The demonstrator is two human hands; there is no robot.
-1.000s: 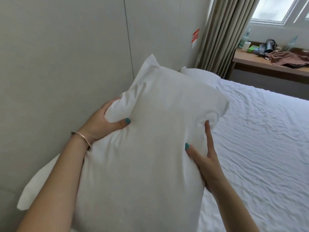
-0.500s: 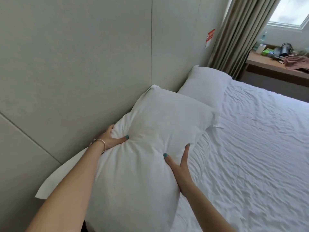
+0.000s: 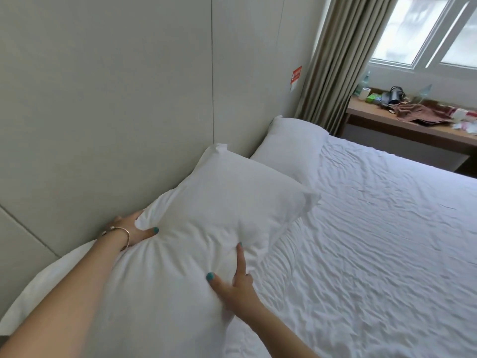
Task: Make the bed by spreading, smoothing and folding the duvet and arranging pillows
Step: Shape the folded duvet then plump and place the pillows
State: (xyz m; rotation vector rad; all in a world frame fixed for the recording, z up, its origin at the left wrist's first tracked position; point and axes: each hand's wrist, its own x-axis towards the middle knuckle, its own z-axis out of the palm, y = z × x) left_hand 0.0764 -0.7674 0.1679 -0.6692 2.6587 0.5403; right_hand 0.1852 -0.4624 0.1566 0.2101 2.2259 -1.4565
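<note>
Pale wall panels (image 3: 108,104) ran along the head of the bed, and a tan curtain (image 3: 335,60) hung by a bright window (image 3: 423,29). Under the window stood a wooden desk (image 3: 387,126) with small things and a brown cloth (image 3: 423,115) lying on it.

From the head camera, a white duvet (image 3: 382,241) covered the bed, and it was full of little wrinkles. One white pillow, the far pillow (image 3: 289,143), lay flat against the wall near the curtain. A second one, the near pillow (image 3: 206,228), leaned against the wall panels, and its far corner lay over the edge of the far pillow.

Her left hand (image 3: 134,232) gripped the near pillow's wall side, with the thumb pressed into the cloth. A thin bracelet (image 3: 121,232) sat on that wrist. Her right hand (image 3: 236,285) pushed on the pillow's bed side with its fingers spread. Both hands had teal nails.
</note>
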